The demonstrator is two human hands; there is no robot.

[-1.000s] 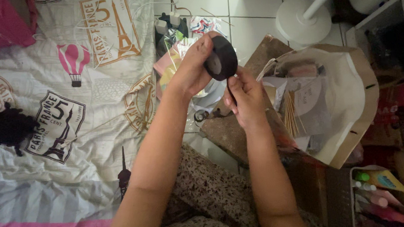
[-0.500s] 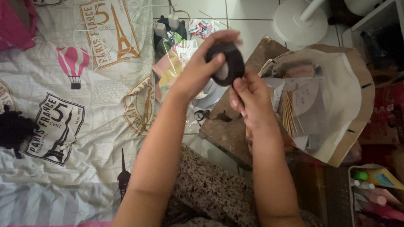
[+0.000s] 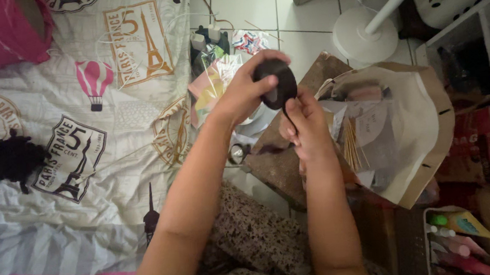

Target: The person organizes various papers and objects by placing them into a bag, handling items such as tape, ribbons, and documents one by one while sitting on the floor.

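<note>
Your left hand (image 3: 248, 94) is closed around a roll of black tape (image 3: 276, 83), fingers over the top edge and thumb under it, holding it up above the floor clutter. Your right hand (image 3: 307, 121) sits just below, at the roll's 6 o'clock, with the fingertips (image 3: 292, 106) pinched shut on a short black tail of tape (image 3: 290, 117) that hangs off the roll.

Progress, as a judgement: the free end is found and lifted, and only a short length is drawn. No cut piece shows, and nothing in view has tape laid on it, so pulling out, cutting and applying all look undone.

Orientation: the roll's pale core faces roughly toward you and a little to 5 o'clock, so its axis runs nearly along the line of sight. The tail's long axis runs 12 to 6 o'clock, nearly straight down.

Outward: under the hands lies a brown board (image 3: 284, 158). At 3 o'clock an open brown paper bag (image 3: 429, 142) holds papers and a bundle of wooden sticks (image 3: 351, 141). At 9 o'clock spreads a printed bedsheet (image 3: 84, 137) with a black fuzzy object (image 3: 5, 160) on it. At 1 o'clock stands a white round stand base (image 3: 364, 34).
</note>
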